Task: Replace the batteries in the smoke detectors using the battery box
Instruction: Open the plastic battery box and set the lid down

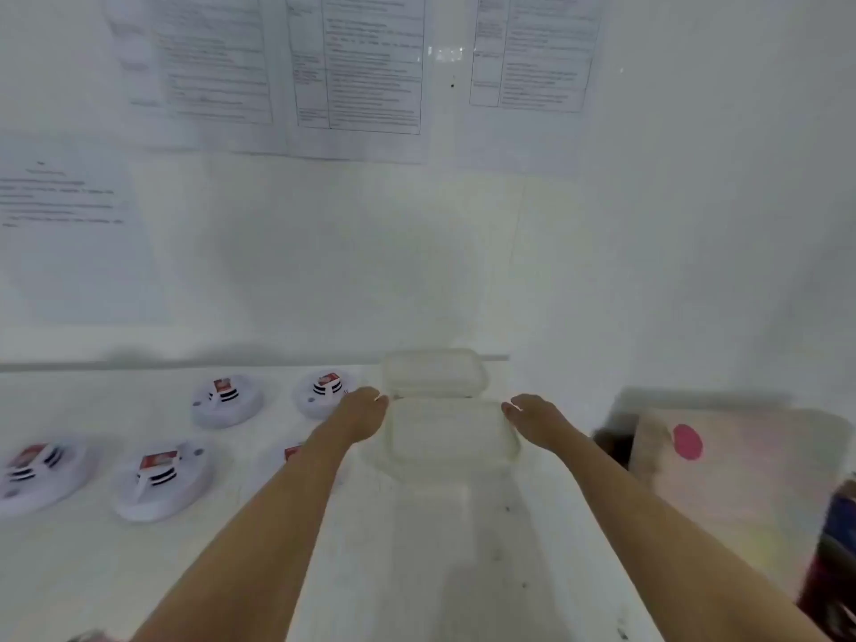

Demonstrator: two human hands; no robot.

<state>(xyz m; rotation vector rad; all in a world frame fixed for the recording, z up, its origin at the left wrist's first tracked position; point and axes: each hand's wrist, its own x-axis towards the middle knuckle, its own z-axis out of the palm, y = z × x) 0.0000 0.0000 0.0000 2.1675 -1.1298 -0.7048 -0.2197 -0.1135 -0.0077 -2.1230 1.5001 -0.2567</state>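
A translucent plastic battery box (451, 433) sits on the white table at the centre back, its lid (433, 373) swung up toward the wall. My left hand (363, 412) touches the box's left side and my right hand (530, 417) touches its right side, fingers pointing away from me. The picture is blurred, so the box's contents do not show. Several white round smoke detectors lie to the left, among them one (324, 392) right beside my left hand, another (228, 398) farther left, and a third (160, 479) nearer me; each bears a red label.
The white table (440, 549) meets a white wall with printed sheets (356, 71) taped on it. A pale bag or box with a pink dot (688, 441) stands at the right. A fifth detector (39, 472) lies at the far left edge.
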